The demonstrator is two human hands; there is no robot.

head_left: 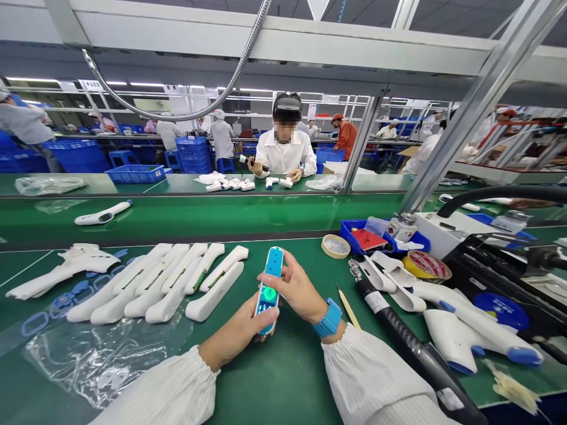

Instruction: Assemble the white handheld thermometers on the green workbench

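Observation:
Upright over the green bench, a slim blue-and-white handheld device (275, 265), thermometer-like in shape, shows a round spot glowing green. My left hand (241, 330) grips its lower end, thumb across the front and fingers partly hidden behind. Higher up, my right hand (301, 289) is closed on its side, with the thumb over the blue face; a blue band (328, 319) circles that wrist. Left of the hands lies a row of white plastic housings (159, 283), several with green circuit boards showing inside. The nearest is a white shell (215, 292).
A black electric screwdriver (390, 321) and a pale pointed stick (348, 307) lie right, near white housings (469, 319). Clear plastic (106, 354) covers the left front. Behind runs a green conveyor (212, 213) with a white device (103, 213). Opposite sits a co-worker (283, 147).

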